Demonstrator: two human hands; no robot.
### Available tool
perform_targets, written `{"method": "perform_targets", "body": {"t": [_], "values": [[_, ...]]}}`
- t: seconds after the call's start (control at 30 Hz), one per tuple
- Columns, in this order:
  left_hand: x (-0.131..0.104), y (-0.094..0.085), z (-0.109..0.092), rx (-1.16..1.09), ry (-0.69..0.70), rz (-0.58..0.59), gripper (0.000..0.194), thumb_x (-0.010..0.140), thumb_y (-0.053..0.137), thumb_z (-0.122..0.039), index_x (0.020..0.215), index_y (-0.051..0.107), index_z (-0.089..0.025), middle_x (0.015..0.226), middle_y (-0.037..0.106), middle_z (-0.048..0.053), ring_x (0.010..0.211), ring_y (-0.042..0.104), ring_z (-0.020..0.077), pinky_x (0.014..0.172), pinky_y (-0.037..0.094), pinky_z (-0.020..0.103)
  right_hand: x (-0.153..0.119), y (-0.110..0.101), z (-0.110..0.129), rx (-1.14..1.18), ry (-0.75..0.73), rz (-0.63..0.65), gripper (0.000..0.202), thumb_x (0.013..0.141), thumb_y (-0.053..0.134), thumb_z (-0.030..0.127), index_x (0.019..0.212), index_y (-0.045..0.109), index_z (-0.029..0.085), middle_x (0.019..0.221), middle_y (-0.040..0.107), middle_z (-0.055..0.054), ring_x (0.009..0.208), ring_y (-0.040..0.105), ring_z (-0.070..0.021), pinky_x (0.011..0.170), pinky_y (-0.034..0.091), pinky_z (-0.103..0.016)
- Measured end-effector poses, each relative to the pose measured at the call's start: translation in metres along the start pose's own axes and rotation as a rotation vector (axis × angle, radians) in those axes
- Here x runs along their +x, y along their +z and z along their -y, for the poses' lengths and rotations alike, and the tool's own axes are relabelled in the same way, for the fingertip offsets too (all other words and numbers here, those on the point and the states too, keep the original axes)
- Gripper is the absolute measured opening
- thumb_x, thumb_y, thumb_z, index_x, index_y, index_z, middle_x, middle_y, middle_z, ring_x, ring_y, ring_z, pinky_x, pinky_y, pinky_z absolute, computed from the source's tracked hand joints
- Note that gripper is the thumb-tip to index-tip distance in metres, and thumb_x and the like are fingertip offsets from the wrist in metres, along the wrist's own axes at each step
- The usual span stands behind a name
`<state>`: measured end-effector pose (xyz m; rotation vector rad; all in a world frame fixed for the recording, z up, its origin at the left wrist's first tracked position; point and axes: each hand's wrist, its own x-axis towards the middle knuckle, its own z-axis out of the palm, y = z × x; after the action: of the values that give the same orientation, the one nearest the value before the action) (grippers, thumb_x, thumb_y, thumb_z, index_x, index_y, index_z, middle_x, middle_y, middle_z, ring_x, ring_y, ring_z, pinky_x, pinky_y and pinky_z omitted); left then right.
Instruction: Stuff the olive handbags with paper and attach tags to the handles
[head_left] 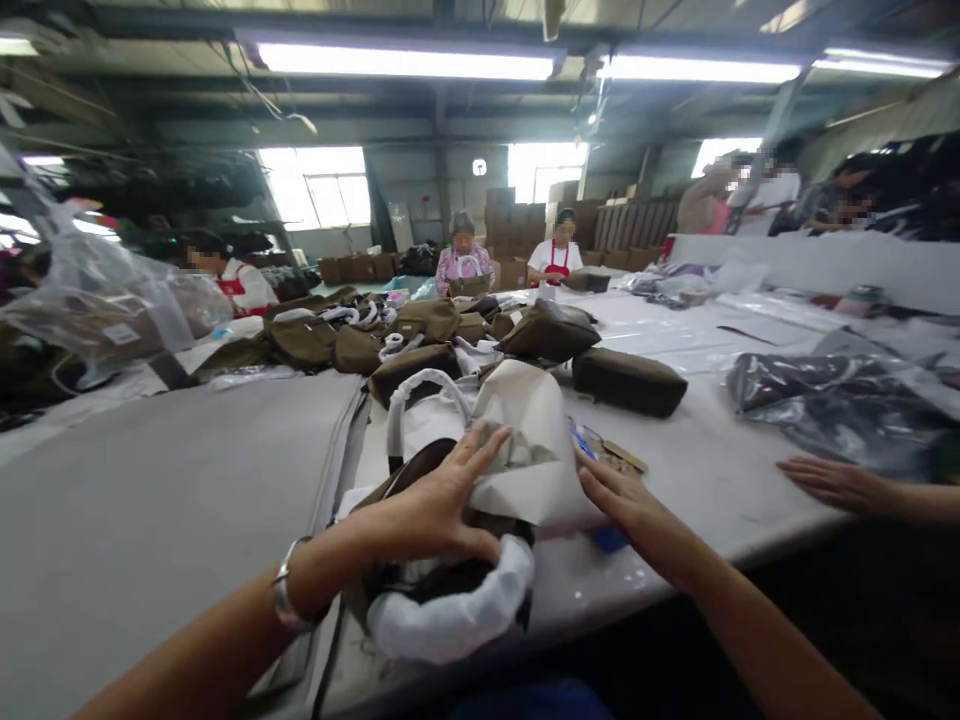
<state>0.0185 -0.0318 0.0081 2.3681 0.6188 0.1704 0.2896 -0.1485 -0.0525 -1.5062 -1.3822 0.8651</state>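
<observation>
A dark olive bag (364,590) lies at the table's front edge, its handles wrapped in white paper; one wrapped handle (450,615) faces me. Over the bag's opening, my left hand (442,500) is spread, its fingertips against crumpled cream-white paper (536,420). My right hand (637,510) rests along the right side of this paper, fingers stretched out and holding nothing. Beside its fingertips lie a blue item (581,438) and a small brown tag (624,457).
Olive bags (551,330) are piled across the table's middle. Grey sheets (172,500) cover the left side. A co-worker's hand (847,485) rests at the right edge near plastic-wrapped dark items (840,400). Several people stand or sit farther back.
</observation>
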Motion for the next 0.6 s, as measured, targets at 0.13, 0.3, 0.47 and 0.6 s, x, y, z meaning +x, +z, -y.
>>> {"method": "perform_targets", "body": {"t": [0.13,0.3,0.47,0.6], "values": [[0.016,-0.022,0.013,-0.265,0.129,0.117,0.12,0.082,0.074,-0.062,0.163,-0.007,-0.027,0.172,-0.002,0.011,0.157,0.003,0.0354,0.127,0.006,0.054,0.017,0.019,0.036,0.178,-0.132,0.025,0.062,0.093,0.06,0.062,0.143,0.06,0.024,0.147,0.059,-0.008,0.141,0.048,-0.0333,0.123,0.028,-0.053],[0.014,-0.026,0.012,-0.44,0.112,0.136,0.114,0.083,0.064,-0.073,0.164,0.002,-0.022,0.171,0.014,0.013,0.155,0.016,0.0385,0.124,0.027,0.05,0.035,0.049,0.054,0.361,-0.216,0.183,0.053,0.094,0.06,0.061,0.132,0.068,0.024,0.133,0.069,-0.006,0.125,0.061,-0.0285,0.115,0.04,-0.045],[0.012,0.012,0.007,-0.192,0.0,-0.317,0.091,0.086,0.074,-0.031,0.162,0.025,-0.026,0.16,0.044,0.01,0.143,0.047,0.0321,0.12,0.037,0.048,0.037,0.057,0.033,0.687,-0.114,0.397,0.061,0.096,0.05,0.068,0.129,0.068,0.019,0.124,0.072,-0.011,0.114,0.068,-0.0288,0.097,0.054,-0.042],[0.007,0.023,0.014,-0.1,0.027,-0.462,0.061,0.086,0.061,-0.014,0.145,0.056,-0.027,0.143,0.064,0.004,0.13,0.062,0.0266,0.117,0.044,0.047,0.025,0.05,0.01,0.424,-0.241,0.296,0.048,0.104,0.044,0.055,0.13,0.068,0.022,0.127,0.071,-0.009,0.122,0.064,-0.0256,0.106,0.049,-0.04]]}}
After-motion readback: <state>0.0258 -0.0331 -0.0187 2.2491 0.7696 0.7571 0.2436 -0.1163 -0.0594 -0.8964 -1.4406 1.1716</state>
